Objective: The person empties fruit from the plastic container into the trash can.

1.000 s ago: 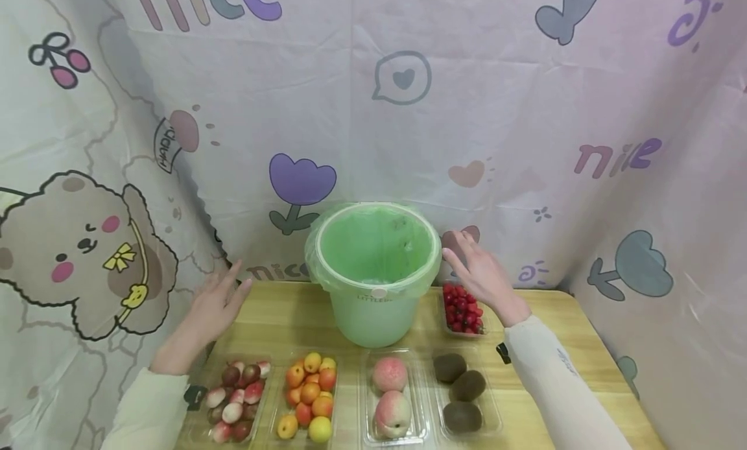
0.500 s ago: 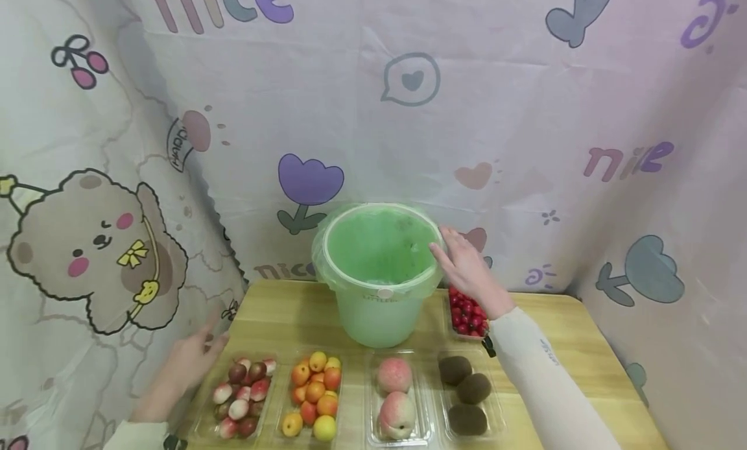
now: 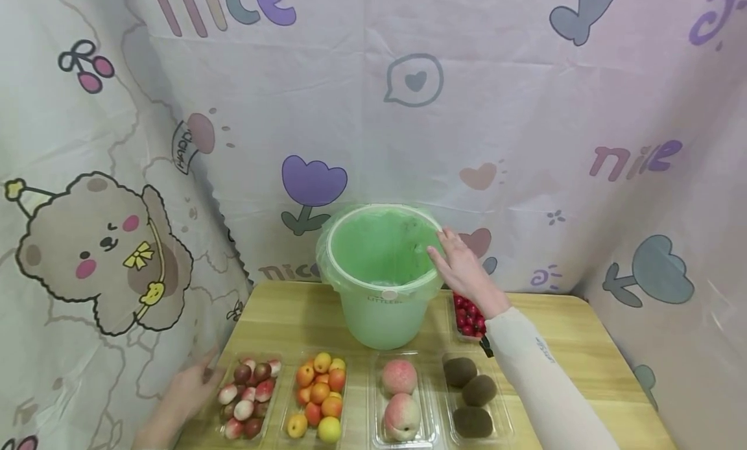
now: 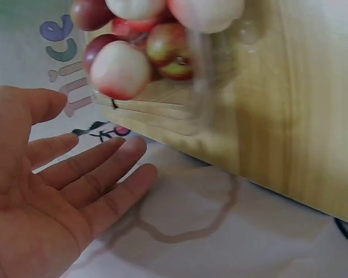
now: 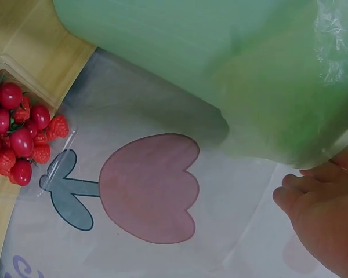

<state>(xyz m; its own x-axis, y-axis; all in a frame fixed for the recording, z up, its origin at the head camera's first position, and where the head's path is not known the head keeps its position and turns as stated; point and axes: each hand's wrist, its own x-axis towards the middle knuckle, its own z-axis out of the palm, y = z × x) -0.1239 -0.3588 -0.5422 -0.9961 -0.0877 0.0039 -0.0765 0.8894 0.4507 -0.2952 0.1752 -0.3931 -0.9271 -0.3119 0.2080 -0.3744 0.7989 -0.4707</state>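
In the head view a green bucket (image 3: 379,320) with a thin clear bag over its rim stands at the table's back. My right hand (image 3: 465,268) holds the bucket's right rim, thumb over the edge and fingers outside. The right wrist view shows bent fingers (image 5: 290,197) against the bagged rim; the thumb is hidden there. My left hand (image 3: 189,391), blurred, is beside a clear tray of small red and white fruits (image 3: 248,401). In the left wrist view the left palm (image 4: 52,191) faces up, fingers spread, touching nothing, with the fruits (image 4: 120,69) above it.
Apricot-like orange fruits (image 3: 320,393), two peaches (image 3: 403,416) and three kiwis (image 3: 480,391) lie in clear trays along the wooden table's (image 3: 554,353) front. Cherry tomatoes and red berries (image 3: 469,315) sit right of the bucket. Printed cloth (image 3: 525,100) hangs around the table.
My right hand has moved left from beside the bucket onto its rim. The left hand has dropped down and towards me, alongside the red and white fruits.
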